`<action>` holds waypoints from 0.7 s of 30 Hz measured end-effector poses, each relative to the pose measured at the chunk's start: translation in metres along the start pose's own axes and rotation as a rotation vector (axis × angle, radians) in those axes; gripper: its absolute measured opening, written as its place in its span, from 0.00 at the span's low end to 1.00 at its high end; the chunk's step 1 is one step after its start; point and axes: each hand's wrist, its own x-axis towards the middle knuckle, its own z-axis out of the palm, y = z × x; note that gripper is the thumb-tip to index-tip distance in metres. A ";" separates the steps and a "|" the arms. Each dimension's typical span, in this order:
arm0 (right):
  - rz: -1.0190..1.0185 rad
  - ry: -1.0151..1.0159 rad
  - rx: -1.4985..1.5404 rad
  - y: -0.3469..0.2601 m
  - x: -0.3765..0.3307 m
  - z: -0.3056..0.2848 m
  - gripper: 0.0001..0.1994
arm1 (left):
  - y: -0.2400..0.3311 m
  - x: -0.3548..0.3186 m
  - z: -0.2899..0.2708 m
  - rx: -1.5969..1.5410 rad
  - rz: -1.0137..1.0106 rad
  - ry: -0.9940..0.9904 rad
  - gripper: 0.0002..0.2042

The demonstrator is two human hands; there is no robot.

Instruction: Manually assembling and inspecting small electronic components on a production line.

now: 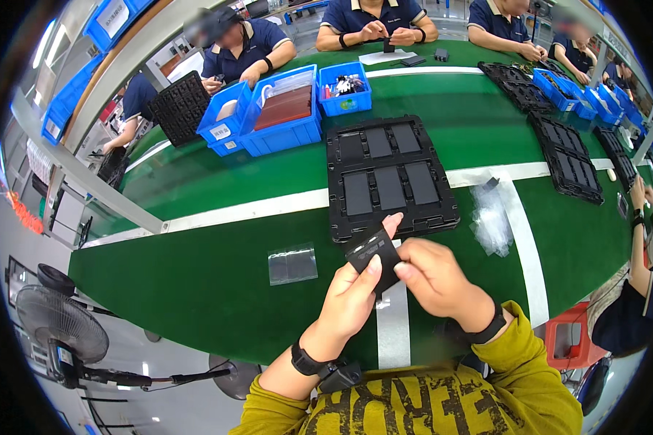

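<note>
In front of my chest, my left hand (348,301) grips a flat black rectangular piece (375,255) with faint light print on its face, tilted, thumb lying across it. My right hand (442,281) is closed at the piece's right edge, thumb and fingertips pinched there. Just beyond the hands lies a black moulded tray (446,217), with several flat dark rectangular pieces (390,190) in two rows of pockets. A clear plastic sleeve (292,265) lies on the table to the left. Crumpled clear films (492,221) are heaped to the right.
Blue bins (283,141) hold brown sheets and small parts beyond the tray. More black trays (569,163) lie at the right. Several people in dark shirts work along the green table (218,290). At left are a metal shelf post (112,185) and a fan (62,326); a red stool (569,337) is at right.
</note>
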 end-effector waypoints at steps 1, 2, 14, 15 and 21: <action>0.063 0.022 0.093 -0.001 -0.003 0.005 0.05 | 0.000 -0.001 0.000 -0.064 -0.041 -0.019 0.23; 0.126 0.038 0.190 -0.002 -0.004 0.009 0.05 | 0.001 -0.001 -0.001 -0.064 -0.039 -0.015 0.23; 0.210 0.051 0.206 0.001 -0.011 0.008 0.06 | 0.024 -0.001 -0.007 0.086 -0.053 -0.022 0.20; 0.210 0.051 0.208 0.001 -0.011 0.007 0.06 | 0.024 -0.001 -0.009 0.087 -0.054 -0.020 0.20; 0.138 0.099 0.147 -0.001 -0.010 0.004 0.07 | 0.035 0.007 -0.017 1.305 0.504 -0.069 0.21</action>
